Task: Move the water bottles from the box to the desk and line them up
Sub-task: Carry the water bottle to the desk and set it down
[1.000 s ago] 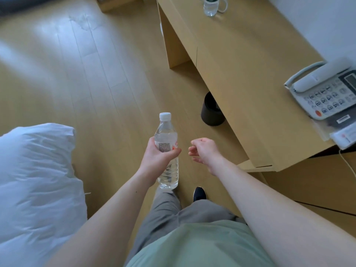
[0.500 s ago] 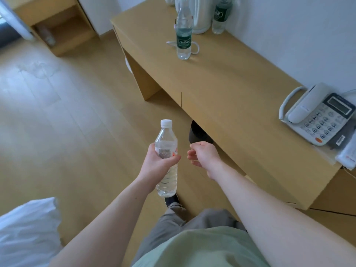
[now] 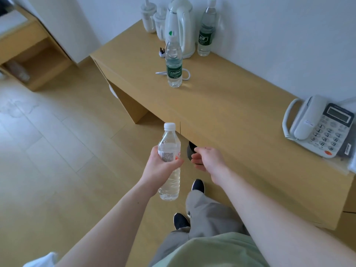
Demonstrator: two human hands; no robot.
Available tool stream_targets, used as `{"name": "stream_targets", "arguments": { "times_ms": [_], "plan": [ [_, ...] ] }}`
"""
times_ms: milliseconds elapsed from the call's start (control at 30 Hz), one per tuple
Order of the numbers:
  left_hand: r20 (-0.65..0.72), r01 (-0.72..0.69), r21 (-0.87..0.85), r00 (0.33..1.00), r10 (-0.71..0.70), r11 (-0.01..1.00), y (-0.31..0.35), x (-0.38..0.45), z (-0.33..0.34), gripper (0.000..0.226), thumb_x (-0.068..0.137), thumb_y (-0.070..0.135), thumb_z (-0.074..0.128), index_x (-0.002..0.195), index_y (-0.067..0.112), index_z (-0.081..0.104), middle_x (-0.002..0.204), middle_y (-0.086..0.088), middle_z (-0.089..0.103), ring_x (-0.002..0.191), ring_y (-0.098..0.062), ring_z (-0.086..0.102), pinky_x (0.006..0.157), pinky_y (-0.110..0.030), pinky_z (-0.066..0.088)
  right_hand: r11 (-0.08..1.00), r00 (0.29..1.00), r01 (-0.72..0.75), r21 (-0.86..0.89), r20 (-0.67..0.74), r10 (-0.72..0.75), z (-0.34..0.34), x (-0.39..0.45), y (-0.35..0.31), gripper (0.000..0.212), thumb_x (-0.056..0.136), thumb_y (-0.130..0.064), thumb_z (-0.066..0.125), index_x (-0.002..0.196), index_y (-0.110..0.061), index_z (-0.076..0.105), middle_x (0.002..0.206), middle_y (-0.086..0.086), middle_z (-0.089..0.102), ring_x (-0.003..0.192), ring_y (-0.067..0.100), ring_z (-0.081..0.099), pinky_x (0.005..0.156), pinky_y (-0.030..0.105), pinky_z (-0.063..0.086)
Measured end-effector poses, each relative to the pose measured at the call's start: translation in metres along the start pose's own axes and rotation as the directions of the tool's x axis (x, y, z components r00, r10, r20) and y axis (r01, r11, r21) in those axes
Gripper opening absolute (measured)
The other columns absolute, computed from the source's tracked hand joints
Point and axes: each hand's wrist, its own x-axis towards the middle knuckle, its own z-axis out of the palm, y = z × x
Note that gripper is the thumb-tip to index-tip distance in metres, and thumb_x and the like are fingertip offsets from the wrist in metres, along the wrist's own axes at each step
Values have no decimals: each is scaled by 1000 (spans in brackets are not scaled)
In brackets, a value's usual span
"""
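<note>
Bin [image 3: 190,151] largely behind right hand [image 3: 209,160]; phone [image 3: 319,128] clipped at right edge.

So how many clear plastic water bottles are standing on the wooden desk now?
2: a green-labelled clear bottle mid-desk, and another by the wall beside the white kettle. A third, white-capped bottle is in the left hand.

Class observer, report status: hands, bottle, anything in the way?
Left hand grips white-capped bottle, upright, short of desk. Right hand loosely curled, holding nothing. Green-label bottle stands on desk.
</note>
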Motion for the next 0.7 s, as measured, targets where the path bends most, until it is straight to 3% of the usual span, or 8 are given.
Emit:
{"name": "stream_targets", "arguments": {
  "times_ms": [100,400,700],
  "plan": [
    [12,-9,2,1000,9,1000,13,19,2,56,67,45,83,113,42,51,102,10,70,80,0,70,70,-29,55,1000,1000,8,23,-23,-7,4,15,-16,12,99,-20,57,97,-12,64,86,4,71,78,17,69,75,34,59],
    [31,-31,36,999,30,999,69,89,5,64,67,43,83,122,38,51,104,9,70,90,-9,72,79,-35,59,996,999,15,86,-32,-12,9,72,-78,10,99,-19,57,95,-12,63,87,5,69,77,19,68,85,41,58],
    [21,-47,40,999,46,998,126,144,9,54,67,41,84,112,37,54,97,9,72,79,-1,72,67,-27,54,993,1000,6,122,0,-6,12,125,-137,13,98,-17,54,100,-10,64,86,7,70,79,22,70,79,40,58]
  ]
}}
